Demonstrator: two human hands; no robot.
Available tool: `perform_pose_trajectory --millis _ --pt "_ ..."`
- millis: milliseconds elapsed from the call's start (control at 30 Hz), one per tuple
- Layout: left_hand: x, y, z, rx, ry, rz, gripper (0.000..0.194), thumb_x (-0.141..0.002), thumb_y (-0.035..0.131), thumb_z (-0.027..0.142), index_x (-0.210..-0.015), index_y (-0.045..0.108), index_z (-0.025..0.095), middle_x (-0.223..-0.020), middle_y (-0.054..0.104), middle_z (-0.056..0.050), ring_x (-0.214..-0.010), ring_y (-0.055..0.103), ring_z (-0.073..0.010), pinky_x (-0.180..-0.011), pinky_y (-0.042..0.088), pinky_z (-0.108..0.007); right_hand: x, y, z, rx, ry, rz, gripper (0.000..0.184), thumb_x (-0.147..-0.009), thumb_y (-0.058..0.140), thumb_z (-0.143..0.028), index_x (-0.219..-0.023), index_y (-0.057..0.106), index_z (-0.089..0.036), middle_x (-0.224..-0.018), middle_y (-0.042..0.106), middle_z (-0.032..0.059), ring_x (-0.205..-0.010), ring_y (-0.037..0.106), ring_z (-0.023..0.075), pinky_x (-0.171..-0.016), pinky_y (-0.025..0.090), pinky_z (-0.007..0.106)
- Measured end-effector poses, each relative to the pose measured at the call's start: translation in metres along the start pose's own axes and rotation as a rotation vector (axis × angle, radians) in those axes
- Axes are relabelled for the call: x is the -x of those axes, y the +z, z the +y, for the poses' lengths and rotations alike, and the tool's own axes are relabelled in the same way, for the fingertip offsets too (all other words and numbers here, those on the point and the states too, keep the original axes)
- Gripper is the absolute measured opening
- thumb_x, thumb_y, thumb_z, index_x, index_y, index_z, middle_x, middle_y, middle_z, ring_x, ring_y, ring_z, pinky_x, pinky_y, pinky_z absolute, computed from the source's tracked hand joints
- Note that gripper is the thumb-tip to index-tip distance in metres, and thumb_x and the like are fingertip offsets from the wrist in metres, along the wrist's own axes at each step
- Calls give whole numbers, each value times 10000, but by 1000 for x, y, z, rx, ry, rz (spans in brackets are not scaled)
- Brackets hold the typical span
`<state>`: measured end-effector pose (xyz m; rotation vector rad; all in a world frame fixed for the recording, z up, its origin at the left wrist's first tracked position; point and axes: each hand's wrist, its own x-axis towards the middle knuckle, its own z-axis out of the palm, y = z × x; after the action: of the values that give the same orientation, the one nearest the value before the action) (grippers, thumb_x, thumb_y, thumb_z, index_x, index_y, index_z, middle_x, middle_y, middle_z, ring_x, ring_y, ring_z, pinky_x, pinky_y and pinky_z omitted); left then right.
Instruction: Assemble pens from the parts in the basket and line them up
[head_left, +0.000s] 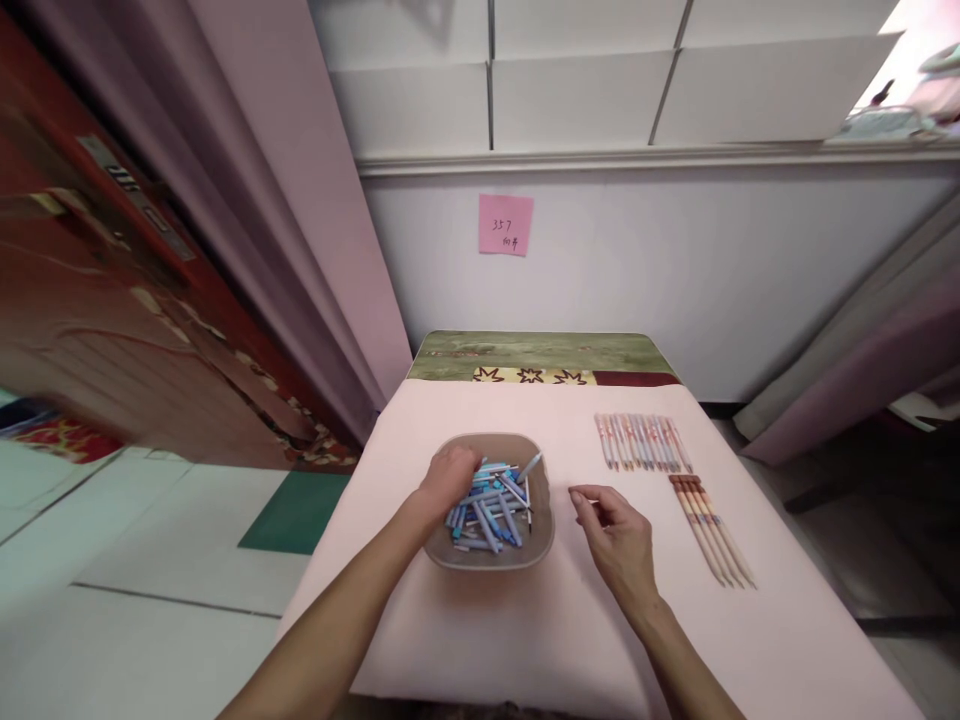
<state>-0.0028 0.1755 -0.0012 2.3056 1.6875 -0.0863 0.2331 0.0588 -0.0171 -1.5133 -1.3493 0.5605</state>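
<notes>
A grey plastic box [541,530] holds a jumble of blue, light-blue and lavender pens [491,508]. My left hand [450,474] reaches over its left rim. The fingers curl together down at the pens, and their tips are hidden, so what they grip cannot be made out. To the right of the box, my right hand [621,540] hovers just above the cloth. Its thumb and forefinger tips come together with nothing visible between them. Farther right lies a row of pale patterned pens [643,443]. Nearer me are several cream pens with brown ends [712,530], side by side.
A pink cloth [435,630] covers most of the table, leaving a green patterned strip [540,350] bare at the back. Behind stands a white wall with a pink note [505,225]. A purple curtain [292,200] and a reddish-brown door [150,300] are at left.
</notes>
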Motion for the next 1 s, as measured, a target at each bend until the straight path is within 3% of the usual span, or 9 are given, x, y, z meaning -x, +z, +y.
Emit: perform_pose_trajectory --millis 267,533,767,833,900,1000 --pt "-10 11 8 -183 47 -3 285 -832 437 85 -896 710 133 -952 699 -175 -953 642 -260 -842 461 -368 -1 1 1 0 3 -16 255 -863 549 -421 -846 695 -213 -801 687 29 -590 624 150 -563 496 255" --pt "-11 16 19 -189 91 -12 262 -813 456 57 -821 714 106 -874 701 -196 -892 665 -284 -796 489 -397 -2 3 -1 -4 -6 -21 255 -867 551 -416 -859 698 -208 -789 687 33 -578 620 151 -553 499 255" --pt "7 -5 12 -27 94 135 178 -812 516 137 -852 689 143 -964 688 -145 -947 639 -267 -844 473 -381 1 0 -2 -13 -2 -26 266 -861 554 -423 -849 700 -201 -779 686 35 -582 616 152 -557 492 253" --pt "22 -13 12 116 77 214 156 -825 541 235 -890 672 182 -993 686 -92 -949 636 -234 -824 485 -340 1 0 -2 -35 32 -40 273 -850 567 -431 -860 703 -194 -772 685 35 -587 614 149 -567 491 252" --pt "42 -16 16 746 -33 246 157 -793 599 301 -854 656 168 -830 694 -60 -763 659 -199 -671 516 -294 2 3 -6 -94 95 -74 292 -838 579 -443 -888 703 -183 -742 682 32 -580 607 145 -568 491 248" --pt "69 -16 28 1571 -230 81 233 -737 682 318 -892 629 152 -751 690 -50 -631 652 -161 -554 521 -254 5 14 -21 -251 177 -188 317 -823 597 -457 -894 695 -164 -618 642 9 -539 575 134 -517 475 226"
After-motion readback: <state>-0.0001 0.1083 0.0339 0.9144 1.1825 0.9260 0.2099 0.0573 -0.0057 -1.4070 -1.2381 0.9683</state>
